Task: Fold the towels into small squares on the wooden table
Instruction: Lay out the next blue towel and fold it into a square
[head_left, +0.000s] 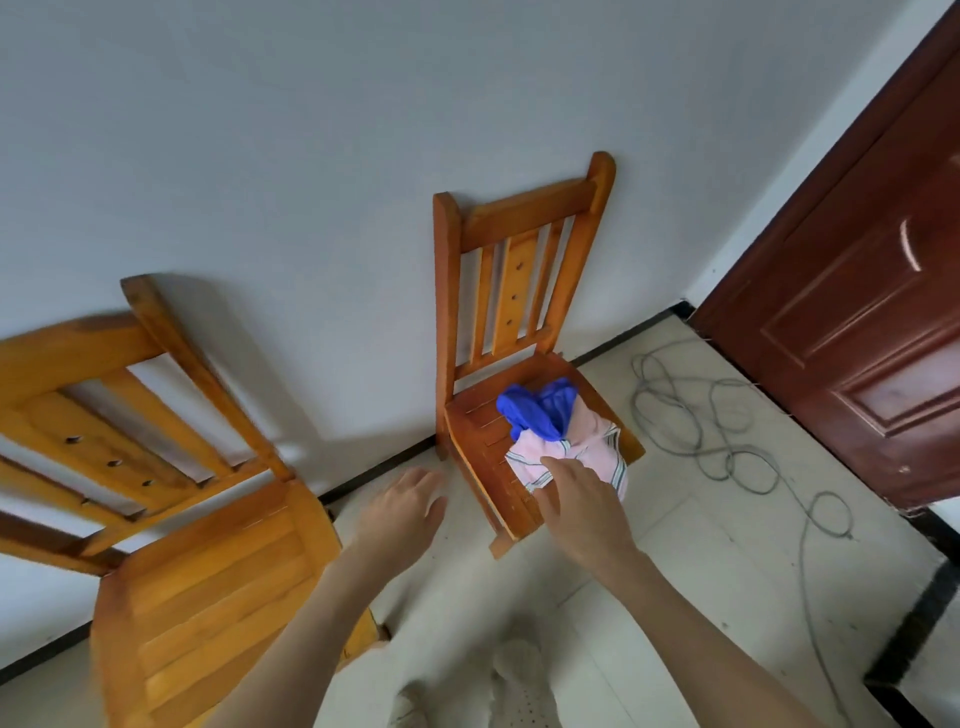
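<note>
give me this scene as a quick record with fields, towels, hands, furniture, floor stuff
towels: blue towel and pink striped towel, both crumpled on the far chair's seat, blue partly on top of pink
far chair: wooden chair against the wall
near chair: second wooden chair at left, seat bare
right hand: open, fingers reaching onto the pink towel
left hand: open, in the air left of that seat, holding nothing
floor: grey cable in loose loops
door: dark red door at right
table: none in view
</note>
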